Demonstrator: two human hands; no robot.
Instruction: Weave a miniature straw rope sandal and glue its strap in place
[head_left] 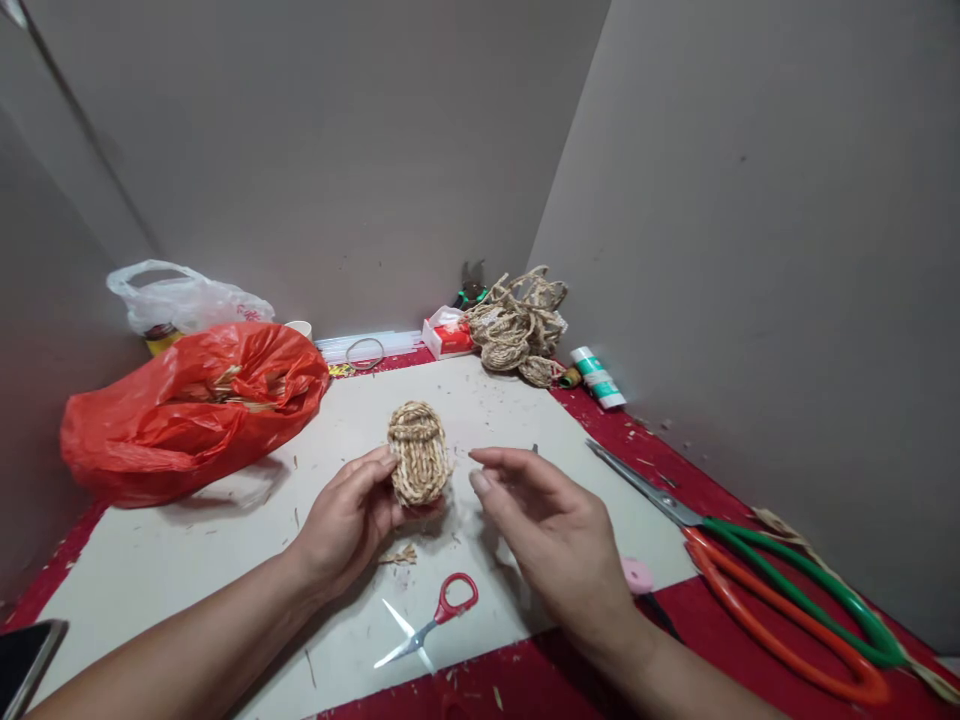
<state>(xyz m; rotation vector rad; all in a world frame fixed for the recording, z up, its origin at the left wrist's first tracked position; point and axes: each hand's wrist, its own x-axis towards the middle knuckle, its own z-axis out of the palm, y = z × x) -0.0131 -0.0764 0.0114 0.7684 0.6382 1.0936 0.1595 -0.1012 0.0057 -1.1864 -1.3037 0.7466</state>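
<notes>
A small woven straw slipper (pixel 418 453) is held upright at frame centre, pinched at its lower edge by the left hand (pixel 352 520). The right hand (pixel 555 530) is held just beside it, apart, fingers loosely spread and empty. Small red-handled scissors (pixel 435 620) are seen below, lying open.

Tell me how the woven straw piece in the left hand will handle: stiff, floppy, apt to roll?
The woven straw piece looks tightly plaited, so probably fairly stiff with slight give. The left hand props it up by fingertips alone, suggesting it is light. Being flat and oval, it should not roll; scraps on the mat hint it may shed.
</notes>
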